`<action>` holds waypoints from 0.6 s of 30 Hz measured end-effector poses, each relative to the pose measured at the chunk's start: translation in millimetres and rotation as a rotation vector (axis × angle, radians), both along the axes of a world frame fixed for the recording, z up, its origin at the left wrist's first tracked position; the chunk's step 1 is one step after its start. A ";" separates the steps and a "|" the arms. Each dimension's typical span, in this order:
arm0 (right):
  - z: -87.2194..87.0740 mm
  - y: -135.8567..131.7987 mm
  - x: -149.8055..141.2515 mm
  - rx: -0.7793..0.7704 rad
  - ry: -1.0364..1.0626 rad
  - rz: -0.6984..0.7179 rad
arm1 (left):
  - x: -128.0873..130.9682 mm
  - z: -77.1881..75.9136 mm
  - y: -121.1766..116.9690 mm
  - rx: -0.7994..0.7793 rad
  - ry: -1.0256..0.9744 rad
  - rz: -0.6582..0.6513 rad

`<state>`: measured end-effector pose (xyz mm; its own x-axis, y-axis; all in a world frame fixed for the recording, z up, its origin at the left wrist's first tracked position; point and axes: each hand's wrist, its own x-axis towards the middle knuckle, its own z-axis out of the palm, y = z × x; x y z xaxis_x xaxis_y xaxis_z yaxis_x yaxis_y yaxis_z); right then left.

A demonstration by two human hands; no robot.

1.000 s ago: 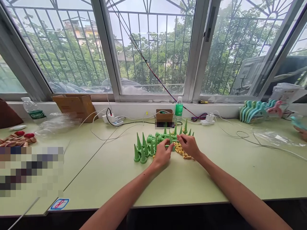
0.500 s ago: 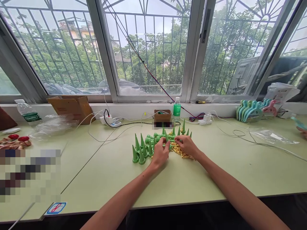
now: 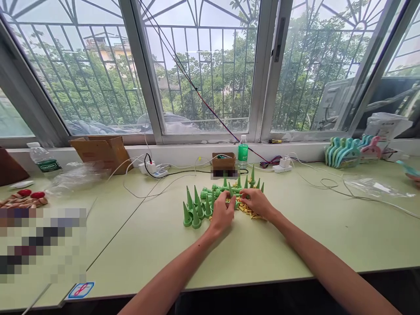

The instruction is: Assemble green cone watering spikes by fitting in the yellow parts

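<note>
while the left hand (image 3: 223, 213) pinches a green cone (image 3: 230, 190), the right hand (image 3: 257, 202) just right of it, its grip impossible to tell, yellow pieces (image 3: 248, 211) below, standing cones (image 3: 196, 219) at left

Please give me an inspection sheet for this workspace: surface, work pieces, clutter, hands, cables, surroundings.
Surface: pale green table, seam at left, marked sticker by the front edge; a patch at left is pixelated.
Work pieces: green cones stand grouped left of the hands, more behind; yellow pieces lie heaped by the right hand.
Clutter: cardboard box, clear plastic bag and green-labelled bottle toward the back.
Hands: left hand holds a green cone; right fingers are close to it, grip unclear.
Cables: white cables run loose; a coiled bundle lies at the back.
Surroundings: windows, trees outside; another person's hand at the right edge.
</note>
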<state>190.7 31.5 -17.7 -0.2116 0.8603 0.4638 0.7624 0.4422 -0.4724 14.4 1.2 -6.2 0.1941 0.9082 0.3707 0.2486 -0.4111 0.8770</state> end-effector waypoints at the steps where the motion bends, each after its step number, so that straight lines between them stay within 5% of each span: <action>1: -0.3 0.1 -0.2 0.002 -0.003 -0.001 | 0.0 -0.2 0.2 -0.006 -0.004 -0.005; 18: -3.2 0.9 -0.1 -0.014 0.014 -0.022 | 0.9 -0.3 1.2 0.051 -0.007 0.007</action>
<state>190.6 32.3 -20.8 -0.1865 0.8712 0.4540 0.7652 0.4187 -0.4890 15.4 2.4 -6.6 0.1846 0.8897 0.4176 0.2453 -0.4532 0.8570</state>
